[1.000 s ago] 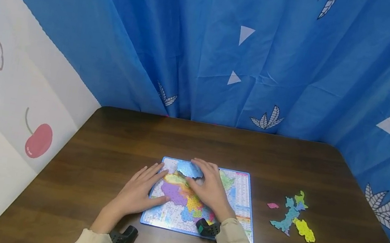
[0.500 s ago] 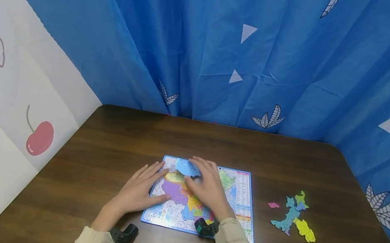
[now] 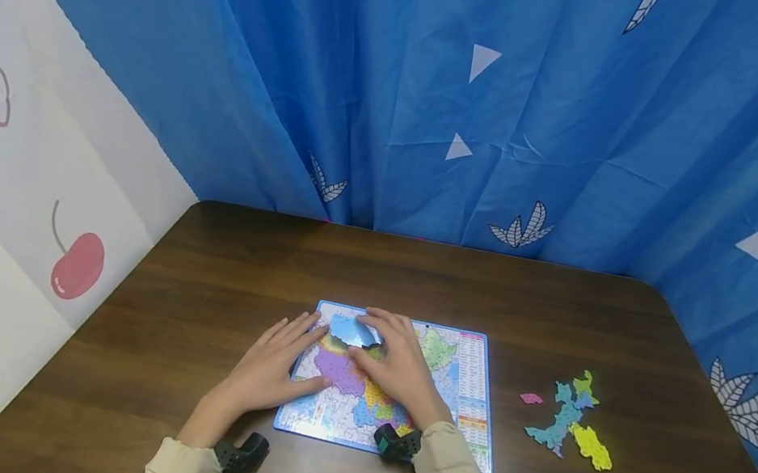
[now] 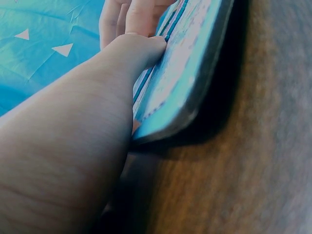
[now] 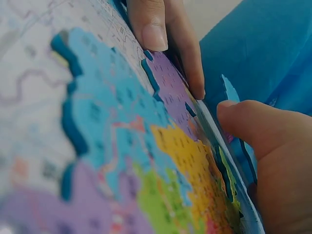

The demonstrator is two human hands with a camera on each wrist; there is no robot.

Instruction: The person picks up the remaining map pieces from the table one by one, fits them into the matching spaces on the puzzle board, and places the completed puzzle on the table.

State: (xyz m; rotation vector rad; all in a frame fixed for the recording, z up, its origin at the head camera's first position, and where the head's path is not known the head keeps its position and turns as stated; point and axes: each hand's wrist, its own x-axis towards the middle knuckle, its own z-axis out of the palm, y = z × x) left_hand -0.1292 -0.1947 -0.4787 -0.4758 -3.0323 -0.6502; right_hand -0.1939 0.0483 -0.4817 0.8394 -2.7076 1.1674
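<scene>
A map jigsaw board (image 3: 339, 429) with a blue rim lies flat on the table. My right hand (image 3: 401, 364) pinches a light-blue puzzle piece (image 3: 349, 330) over the upper left of the board. In the right wrist view its thumb (image 5: 248, 117) presses against that piece, tilted off the surface. My left hand (image 3: 271, 367) rests spread over the board's left edge, fingers straight. Its thumb reaches toward the purple piece (image 3: 338, 371). Orange, blue and green pieces sit in the map's lower middle, and a green piece (image 3: 437, 350) lies at the upper right.
Right of the board, loose pieces lie on the brown table (image 3: 259, 251): a small pink one (image 3: 531, 399), a teal group (image 3: 565, 420) and a yellow one (image 3: 590, 446). A blue curtain (image 3: 427, 113) hangs behind the table; a white printed sheet (image 3: 30, 160) stands at the left.
My right hand has moved slightly left with the light-blue piece, which shows farther left over the board. The left hand stays in place.
</scene>
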